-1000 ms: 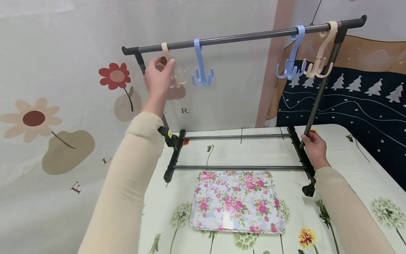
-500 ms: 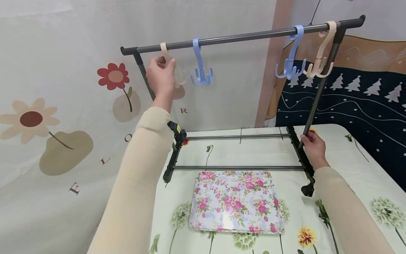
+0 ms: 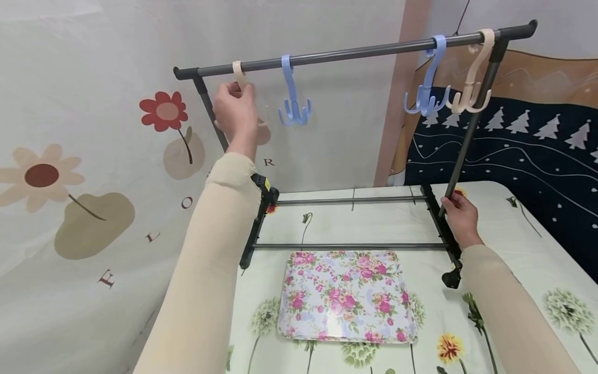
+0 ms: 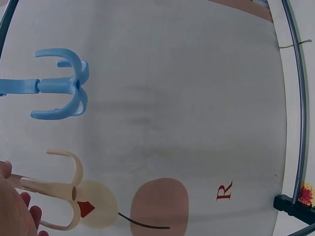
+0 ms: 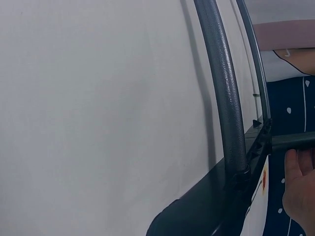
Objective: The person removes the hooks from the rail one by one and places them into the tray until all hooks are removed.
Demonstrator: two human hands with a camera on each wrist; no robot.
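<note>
My left hand (image 3: 236, 111) is at the left end of the rack's dark top bar (image 3: 359, 53), holding the stem of a beige hook hanger (image 3: 238, 69) looped over it. The hand hides most of that hanger in the head view; its curved prongs (image 4: 76, 169) show in the left wrist view. Close by, a blue hook hanger (image 3: 291, 88) hangs from the bar. At the foot of the right upright post (image 3: 467, 140), my right hand (image 3: 462, 218) grips the tube, fingertips (image 5: 292, 160) against it in the right wrist view.
Another blue hook hanger (image 3: 430, 83) and a beige one (image 3: 469, 83) hang at the bar's right end. Two lower rails (image 3: 350, 246) join the rack's black feet. In front lies a floral tray (image 3: 348, 296) on a flower-print cloth (image 3: 518, 311). A curtain (image 3: 336, 135) hangs behind.
My left hand has shifted slightly right over the beige hanger and now covers more of its prongs. The left sleeve has swung right. The right hand keeps its place on the post.
</note>
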